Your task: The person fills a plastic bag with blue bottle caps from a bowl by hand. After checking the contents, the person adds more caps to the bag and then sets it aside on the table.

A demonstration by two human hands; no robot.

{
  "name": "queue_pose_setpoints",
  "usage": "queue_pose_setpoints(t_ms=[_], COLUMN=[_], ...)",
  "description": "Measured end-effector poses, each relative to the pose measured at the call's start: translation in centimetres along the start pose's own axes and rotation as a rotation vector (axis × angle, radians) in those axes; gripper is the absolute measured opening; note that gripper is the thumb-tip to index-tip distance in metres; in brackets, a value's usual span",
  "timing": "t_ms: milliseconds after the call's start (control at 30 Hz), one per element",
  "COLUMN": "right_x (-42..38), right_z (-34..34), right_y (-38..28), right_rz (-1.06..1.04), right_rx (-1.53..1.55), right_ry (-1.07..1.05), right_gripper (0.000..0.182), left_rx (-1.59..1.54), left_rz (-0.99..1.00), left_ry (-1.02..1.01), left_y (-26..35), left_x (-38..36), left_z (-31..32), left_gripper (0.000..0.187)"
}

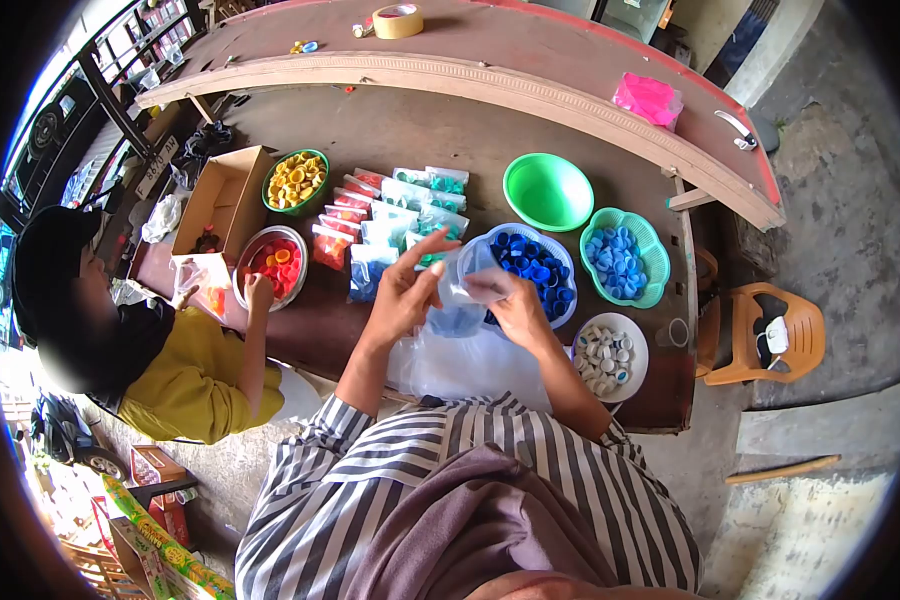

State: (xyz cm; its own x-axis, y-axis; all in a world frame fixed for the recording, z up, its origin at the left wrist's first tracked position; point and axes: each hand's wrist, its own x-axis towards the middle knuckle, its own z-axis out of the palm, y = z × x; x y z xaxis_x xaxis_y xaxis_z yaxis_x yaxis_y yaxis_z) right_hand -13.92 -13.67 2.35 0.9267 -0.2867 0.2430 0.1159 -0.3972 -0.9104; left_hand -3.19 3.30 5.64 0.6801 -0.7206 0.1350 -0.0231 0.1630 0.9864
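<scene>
A clear plastic bag hangs between my hands, just in front of the basket of dark blue bottle caps. My left hand holds its left side, index finger stretched out and thumb against the plastic. At the other side, my right hand pinches the bag's edge. The bag looks bluish, and its contents, if any, are hard to make out. A stack of clear plastic bags lies on the table below my hands. Filled bags of teal caps and a bag of dark blue caps lie beyond my left hand.
Around stand a green bowl, a teal basket of light blue caps, a white bowl of white caps, a bowl of red caps and yellow caps. A co-worker sits at left. A raised shelf crosses behind.
</scene>
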Motion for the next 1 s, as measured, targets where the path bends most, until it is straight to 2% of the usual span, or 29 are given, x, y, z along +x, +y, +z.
queue_pose_setpoints(t_ms=[33, 67, 100, 167, 200, 233, 300, 333, 367, 433, 467, 567, 600, 633, 733, 833, 933, 1000], right_x=[0.0, 0.1, 0.1, 0.0, -0.1, -0.3, -0.7, -0.8, -0.8, -0.9, -0.8, -0.2, -0.3, -0.5, -1.4, -2.4, -3.1, -3.6], right_z=[0.1, -0.4, -0.9, -1.7, -2.2, -2.6, -3.3, -3.7, -4.1, -5.0, -5.5, -6.6, -7.1, -7.4, -7.9, -7.8, -7.8, -8.0], right_y=[1.4, 0.5, -0.5, -2.0, -2.5, -2.9, -3.7, -4.5, -5.2, -5.7, -5.4, -2.7, -2.0, -1.5, 0.3, 1.2, 1.7, 2.8], right_rz=[0.054, 0.057, 0.065, 0.022, 0.006, -0.009, -0.031, -0.015, -0.002, 0.008, 0.042, 0.133, 0.168, 0.206, 0.248, 0.275, 0.404, 0.356], right_rx=[0.09, 0.141, 0.193, 0.297, 0.293, 0.288, 0.374, 0.418, 0.461, 0.524, 0.519, 0.565, 0.556, 0.548, 0.528, 0.531, 0.534, 0.55], right_ry=[0.04, 0.049, 0.058, 0.062, 0.041, 0.02, 0.006, 0.003, 0.002, 0.053, 0.108, 0.324, 0.363, 0.401, 0.421, 0.436, 0.514, 0.538], right_gripper=[0.019, 0.018, 0.016, 0.013, 0.014, 0.015, 0.017, 0.017, 0.017, 0.018, 0.019, 0.024, 0.026, 0.027, 0.028, 0.027, 0.025, 0.024], left_rx=[-0.06, -0.002, -0.004, 0.087, -0.041, -0.045, 0.081, 0.18, 0.177, 0.082, -0.01, 0.038, 0.062, 0.065, -0.027, -0.06, 0.037, 0.115], left_rz=[0.1, 0.092, 0.083, 0.141, -0.031, -0.039, -0.081, -0.075, -0.073, -0.141, -0.151, -0.204, -0.163, -0.16, -0.344, -0.377, -0.361, -0.381], left_ry=[0.013, -0.048, -0.047, -0.21, -0.257, -0.257, -0.459, -0.432, -0.434, -0.47, -0.437, -0.464, -0.47, -0.471, -0.467, -0.514, -0.51, -0.537], left_y=[0.2, -0.7, -1.6, -3.7, -5.6, -6.2, -7.2, -7.6, -7.8, -8.1, -7.9, -8.2, -9.8, -9.7, -9.3, -10.6, -10.0, -9.7], left_x=[0.1, 0.3, 0.4, 0.2, 0.0, -0.2, 0.0, -0.2, -0.2, 0.0, -0.2, -0.5, -0.4, -0.4, -0.9, -1.1, -1.4, -1.3], left_z=[-0.2, -1.1, -1.3, -1.6, -1.3, -0.8, 0.2, 0.7, 0.9, 1.4, 1.7, 1.3, 0.9, 0.8, 0.9, 0.8, 1.3, 1.4], left_gripper=[0.055, 0.075, 0.075, 0.093, 0.107, 0.107, 0.109, 0.101, 0.101, 0.09, 0.076, 0.066, 0.061, 0.061, 0.056, 0.055, 0.055, 0.056])
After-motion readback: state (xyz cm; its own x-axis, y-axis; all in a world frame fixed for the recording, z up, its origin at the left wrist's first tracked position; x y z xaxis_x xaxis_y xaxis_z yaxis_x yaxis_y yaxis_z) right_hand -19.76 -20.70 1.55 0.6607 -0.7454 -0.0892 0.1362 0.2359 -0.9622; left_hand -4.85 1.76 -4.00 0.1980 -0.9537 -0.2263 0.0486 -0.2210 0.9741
